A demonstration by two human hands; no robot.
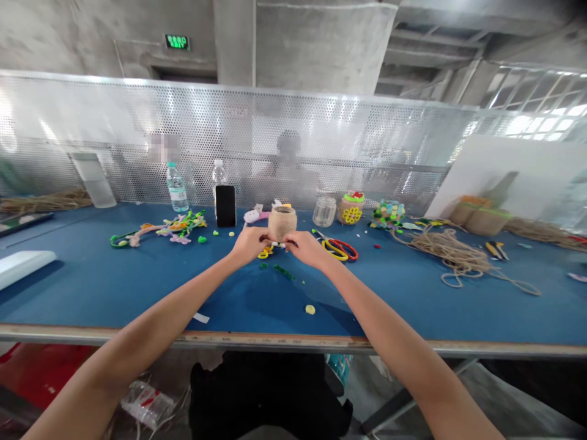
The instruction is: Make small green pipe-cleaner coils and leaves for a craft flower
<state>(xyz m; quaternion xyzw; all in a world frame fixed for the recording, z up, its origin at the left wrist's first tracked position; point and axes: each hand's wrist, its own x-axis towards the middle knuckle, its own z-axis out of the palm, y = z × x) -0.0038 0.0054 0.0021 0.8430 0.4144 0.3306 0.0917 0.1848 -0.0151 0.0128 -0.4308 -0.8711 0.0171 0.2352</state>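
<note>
left hand (250, 244), right hand (308, 249) both pinching small yellow piece (265, 252) before twine-wrapped jar (282, 222) on blue table (92, 281).

Both hands' fingers (270, 239) hide what they pinch; 2 people (288, 160) behind the mesh are blurred.

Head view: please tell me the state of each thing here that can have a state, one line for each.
Left hand: closed on a small piece, in front of the jar.
Right hand: closed on the same small piece.
Twine-wrapped jar: upright, open top.
Glass jar: upright, no lid.
Water bottle: upright, capped.
Phone: standing on edge, screen dark.
Scissors: lying flat.
Twine: loose, tangled heap.
</note>
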